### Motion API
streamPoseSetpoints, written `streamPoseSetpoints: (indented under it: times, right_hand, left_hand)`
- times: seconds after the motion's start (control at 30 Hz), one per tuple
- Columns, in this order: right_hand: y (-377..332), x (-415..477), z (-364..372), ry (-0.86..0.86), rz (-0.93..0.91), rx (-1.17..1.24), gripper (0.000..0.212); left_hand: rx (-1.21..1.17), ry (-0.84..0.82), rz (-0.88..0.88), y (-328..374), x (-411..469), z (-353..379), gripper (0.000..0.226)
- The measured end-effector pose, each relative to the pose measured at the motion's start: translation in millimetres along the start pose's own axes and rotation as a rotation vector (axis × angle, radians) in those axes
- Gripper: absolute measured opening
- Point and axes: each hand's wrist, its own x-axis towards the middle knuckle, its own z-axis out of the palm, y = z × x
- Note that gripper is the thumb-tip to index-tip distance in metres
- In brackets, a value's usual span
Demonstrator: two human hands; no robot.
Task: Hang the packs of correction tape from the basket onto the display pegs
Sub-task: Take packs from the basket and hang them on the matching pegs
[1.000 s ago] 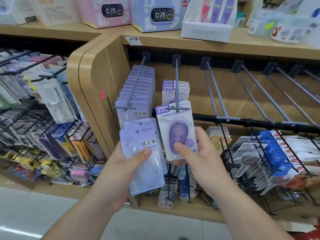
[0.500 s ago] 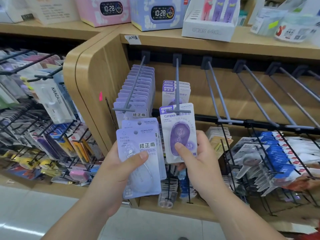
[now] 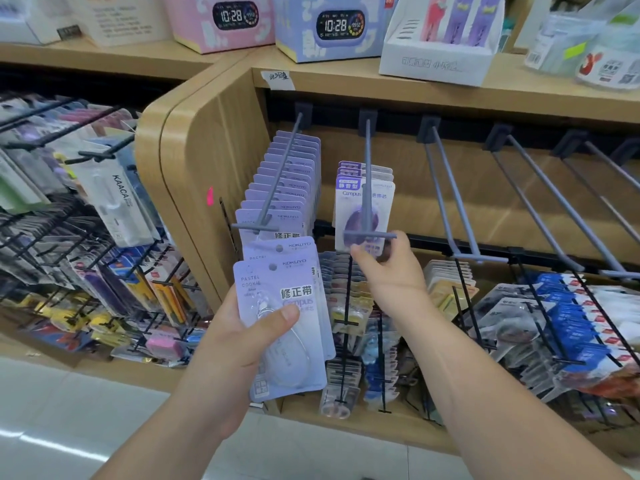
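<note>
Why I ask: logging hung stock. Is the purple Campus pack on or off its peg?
On. The grey peg passes through the purple Campus pack near its top, crossbar in front; the right hand pinches its lower edge.

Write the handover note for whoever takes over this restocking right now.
Left hand grips a fanned stack of pale lilac carded correction tape packs, at least two.
Right hand pinches the bottom edge of a white-and-purple Campus pack, which appears threaded on the second grey metal peg, just behind its crossbar.
Done: the first grey peg carries a full row of lilac packs; the second holds a few purple ones.
Left: release that pack, then hang the lilac ones. The grey pegs to the right are bare. Basket not in view.
</note>
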Motion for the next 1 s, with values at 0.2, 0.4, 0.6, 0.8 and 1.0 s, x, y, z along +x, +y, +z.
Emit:
streamPoseSetpoints:
  times: [0.2, 0.4, 0.6, 0.8, 1.0]
  right_hand:
    - [-14.8, -72.1, -2.8, -0.055, -0.075, 0.197, 0.02]
    - [-35.1, -126.6, 20.4, -0.323, -0.099, 0.236, 0.053]
    - [-37.1, -139.7, 37.5, -0.321, -0.039, 0.332, 0.038]
    - [-39.3, -144.8, 46.7, -0.312, -0.02, 0.492, 0.028]
    - [-47.8, -133.8, 52.2, -0.183, -0.124, 0.432, 0.027]
  left_hand:
    - [-0.019, 0.021, -0.003, 0.7, -0.3, -5.8, 0.052]
    - [-0.03, 0.045, 0.01, 3.1, -5.5, -10.0, 0.057]
    - [-0.11, -0.031, -0.02, 2.8, -12.9, -33.6, 0.05]
    - [-0.064, -0.041, 0.045, 3.4, -20.2, -57.9, 0.042]
    - [0.003, 0.165, 0.123, 3.2, -19.4, -73.0, 0.03]
